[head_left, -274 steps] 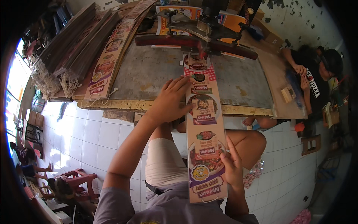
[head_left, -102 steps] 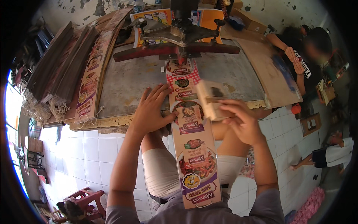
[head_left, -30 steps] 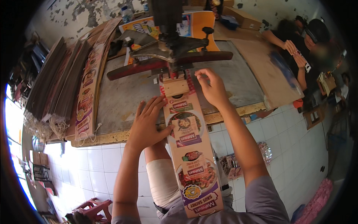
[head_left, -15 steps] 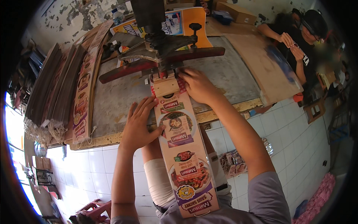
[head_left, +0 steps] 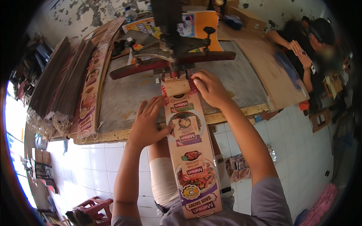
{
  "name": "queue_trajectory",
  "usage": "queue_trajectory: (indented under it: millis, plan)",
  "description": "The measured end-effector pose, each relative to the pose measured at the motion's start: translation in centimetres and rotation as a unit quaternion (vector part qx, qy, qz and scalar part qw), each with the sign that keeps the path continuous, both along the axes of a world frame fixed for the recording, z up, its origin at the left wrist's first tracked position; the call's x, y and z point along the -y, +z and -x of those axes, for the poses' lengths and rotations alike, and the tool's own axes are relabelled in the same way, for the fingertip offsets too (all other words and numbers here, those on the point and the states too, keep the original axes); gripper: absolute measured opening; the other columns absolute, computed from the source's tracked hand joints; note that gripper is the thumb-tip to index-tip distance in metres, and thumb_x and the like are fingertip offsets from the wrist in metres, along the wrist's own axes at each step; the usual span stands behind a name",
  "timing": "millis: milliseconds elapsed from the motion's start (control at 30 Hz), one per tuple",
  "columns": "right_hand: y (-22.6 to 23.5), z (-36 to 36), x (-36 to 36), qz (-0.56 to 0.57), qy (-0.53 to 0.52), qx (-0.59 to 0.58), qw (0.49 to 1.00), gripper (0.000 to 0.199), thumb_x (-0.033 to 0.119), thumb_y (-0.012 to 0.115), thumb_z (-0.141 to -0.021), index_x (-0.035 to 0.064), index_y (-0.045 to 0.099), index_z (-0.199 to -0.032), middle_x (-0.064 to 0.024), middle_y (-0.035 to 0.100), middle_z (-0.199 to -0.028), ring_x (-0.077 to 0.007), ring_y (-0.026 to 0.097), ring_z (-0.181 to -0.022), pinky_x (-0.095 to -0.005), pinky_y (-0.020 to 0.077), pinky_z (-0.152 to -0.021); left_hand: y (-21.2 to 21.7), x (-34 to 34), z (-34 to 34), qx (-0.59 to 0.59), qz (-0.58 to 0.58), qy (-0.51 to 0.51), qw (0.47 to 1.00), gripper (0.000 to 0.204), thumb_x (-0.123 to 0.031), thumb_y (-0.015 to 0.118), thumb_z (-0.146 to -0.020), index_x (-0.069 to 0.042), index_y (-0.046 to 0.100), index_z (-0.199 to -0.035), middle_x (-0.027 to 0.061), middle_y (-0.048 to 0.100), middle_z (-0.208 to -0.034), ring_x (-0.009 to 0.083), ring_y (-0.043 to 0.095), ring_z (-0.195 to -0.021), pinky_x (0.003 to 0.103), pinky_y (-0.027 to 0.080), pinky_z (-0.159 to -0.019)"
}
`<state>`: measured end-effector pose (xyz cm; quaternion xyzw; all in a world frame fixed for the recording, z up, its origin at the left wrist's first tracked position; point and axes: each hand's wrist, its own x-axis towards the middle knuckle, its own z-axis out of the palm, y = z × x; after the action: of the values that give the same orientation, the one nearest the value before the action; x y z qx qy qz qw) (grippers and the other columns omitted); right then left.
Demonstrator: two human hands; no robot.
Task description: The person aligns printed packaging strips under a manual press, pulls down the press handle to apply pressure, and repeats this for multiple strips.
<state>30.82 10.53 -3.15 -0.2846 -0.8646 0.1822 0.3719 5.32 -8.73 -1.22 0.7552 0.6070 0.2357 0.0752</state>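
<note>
A long printed cardboard hanger strip [head_left: 192, 150], with food pictures and a small string loop at its near end, runs from my lap onto the table. Its red-checked far end lies under the wooden block [head_left: 177, 87] of a dark metal hand press [head_left: 171, 49]. My left hand [head_left: 150, 124] is open beside the strip, its fingers spread flat on the table edge and its thumb on the strip's left side. My right hand [head_left: 212, 89] has its fingers curled in at the strip's far right corner, next to the block. Whatever lies between those fingertips is hidden.
Stacked cardboard strips [head_left: 60, 83] with string ends lie at the left, beside another printed strip [head_left: 90, 86]. An orange printed sheet [head_left: 207, 30] is behind the press. A person [head_left: 309, 49] works at the far right. A red stool [head_left: 94, 209] stands on the tiled floor.
The view has shifted slightly, so the table and press appear farther right. My right hand's fingers have drawn in and curled more beside the block. My left hand keeps its place on the strip's edge.
</note>
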Motion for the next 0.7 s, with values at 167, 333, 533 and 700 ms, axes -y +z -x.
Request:
queue_trajectory:
  millis: [167, 333, 533, 700]
  plan:
    - [0.1, 0.5, 1.4, -0.078, 0.000, 0.016, 0.997, 0.043, 0.036, 0.085, -0.095, 0.0028, 0.066, -0.115, -0.0143, 0.066, -0.110, -0.0375, 0.066, -0.104, -0.0474, 0.0534, -0.093, -0.1, -0.3, -0.2, -0.025, -0.017, -0.014, 0.999, 0.098, -0.045, 0.077, -0.089, -0.008, 0.038, -0.170, 0.0178, 0.050, -0.168, 0.0377, 0.041, -0.160, 0.064, 0.024, -0.134]
    - [0.1, 0.7, 1.5, -0.077, 0.006, 0.030, 0.997, 0.042, 0.031, 0.086, -0.095, 0.0014, 0.066, -0.116, -0.0143, 0.067, -0.112, -0.0370, 0.068, -0.103, -0.0462, 0.0552, -0.090, -0.1, -0.3, -0.1, -0.038, -0.026, -0.018, 0.999, 0.099, -0.047, 0.074, -0.090, -0.011, 0.035, -0.173, 0.0182, 0.050, -0.168, 0.0372, 0.041, -0.159, 0.064, 0.026, -0.132]
    - [0.1, 0.9, 1.6, -0.081, 0.002, 0.040, 0.996, 0.043, 0.031, 0.086, -0.095, -0.0001, 0.067, -0.116, -0.0152, 0.067, -0.114, -0.0372, 0.069, -0.102, -0.0455, 0.0564, -0.087, -0.4, -0.3, 0.0, -0.040, -0.037, -0.014, 0.998, 0.097, -0.049, 0.072, -0.091, -0.011, 0.035, -0.174, 0.0192, 0.050, -0.167, 0.0380, 0.042, -0.158, 0.062, 0.028, -0.132]
    - [0.0, 0.7, 1.7, -0.077, -0.004, 0.038, 0.996, 0.044, 0.031, 0.086, -0.095, 0.0002, 0.067, -0.119, -0.0150, 0.068, -0.116, -0.0382, 0.070, -0.105, -0.0465, 0.0564, -0.090, -0.6, -0.1, -0.1, -0.042, -0.045, -0.015, 0.998, 0.095, -0.050, 0.070, -0.093, -0.011, 0.036, -0.173, 0.0186, 0.050, -0.167, 0.0386, 0.043, -0.158, 0.061, 0.028, -0.132]
